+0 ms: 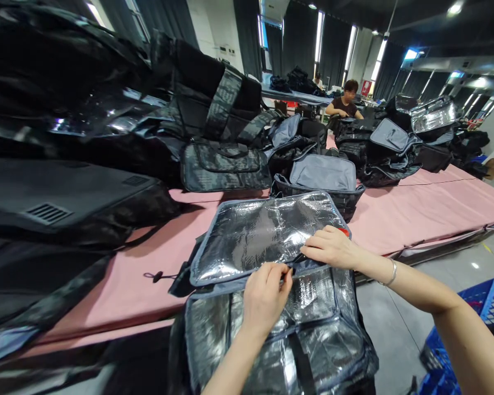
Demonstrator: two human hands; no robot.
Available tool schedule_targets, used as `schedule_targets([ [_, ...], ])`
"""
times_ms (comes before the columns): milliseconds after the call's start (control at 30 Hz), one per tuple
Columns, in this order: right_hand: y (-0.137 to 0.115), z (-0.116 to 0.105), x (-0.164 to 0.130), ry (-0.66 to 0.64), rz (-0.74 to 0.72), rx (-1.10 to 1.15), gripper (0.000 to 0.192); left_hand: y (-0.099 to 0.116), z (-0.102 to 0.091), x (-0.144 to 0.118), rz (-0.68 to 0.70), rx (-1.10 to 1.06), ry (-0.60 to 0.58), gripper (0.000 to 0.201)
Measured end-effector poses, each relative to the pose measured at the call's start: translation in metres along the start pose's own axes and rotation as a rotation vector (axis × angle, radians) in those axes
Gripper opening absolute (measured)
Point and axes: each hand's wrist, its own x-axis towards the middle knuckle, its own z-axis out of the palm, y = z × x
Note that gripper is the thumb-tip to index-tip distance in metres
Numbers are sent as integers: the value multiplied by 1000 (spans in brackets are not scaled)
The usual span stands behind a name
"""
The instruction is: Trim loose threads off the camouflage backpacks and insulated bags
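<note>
An open cooler bag (271, 323) with shiny silver foil lining lies at the near edge of a pink-covered table (415, 211). Its foil-lined lid (251, 233) is flipped back flat onto the table. My left hand (265, 296) pinches the bag's edge at the hinge between lid and body, fingers closed on the trim. My right hand (331, 247) rests on the lid's near right corner, fingers pressing the foil down, and it wears a bracelet at the wrist.
A tall heap of dark camouflage bags (107, 137) fills the left side. More open bags (321, 178) lie behind the lid, and another pile (395, 145) at the far right. A seated person (346, 101) works at the far end. A blue crate (477, 329) stands on the floor, right.
</note>
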Motion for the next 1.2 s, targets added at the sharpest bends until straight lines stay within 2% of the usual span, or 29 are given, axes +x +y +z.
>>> schedule_targets([
  [133,-3,3,3,-25,51,2,25,-1,1,0,-7,-22,-4,7],
  [233,-8,5,1,-40,168,105,20,-4,-3,-1,-8,-70,-18,7],
  [367,-22,10,-5,9,539,345,11,-7,-17,-5,-40,-353,-80,9],
  [467,-34,19,-10,9,749,429,18,-11,-28,-9,-12,-504,-102,14],
  [567,-42,26,-15,11,766,400,20,-20,-34,-7,5,-408,-5,7],
  [633,-46,30,-19,47,744,392,26,-30,-35,-2,-11,-208,26,18],
  [700,-48,33,-22,103,730,402,30,-41,-35,4,27,-52,-61,25],
  [800,-49,39,-27,218,694,398,27,-50,-33,13,145,35,-189,17],
  [933,-55,37,-39,340,696,345,24,-40,-32,17,297,49,-199,19],
  [1000,-65,29,-46,360,804,370,22,-31,-33,16,370,43,-161,20],
  [1067,-79,19,-51,382,974,485,20,-23,-33,14,415,40,-121,21],
  [1200,-108,5,-47,388,1351,1000,9,-15,-33,9,455,30,-104,23],
])
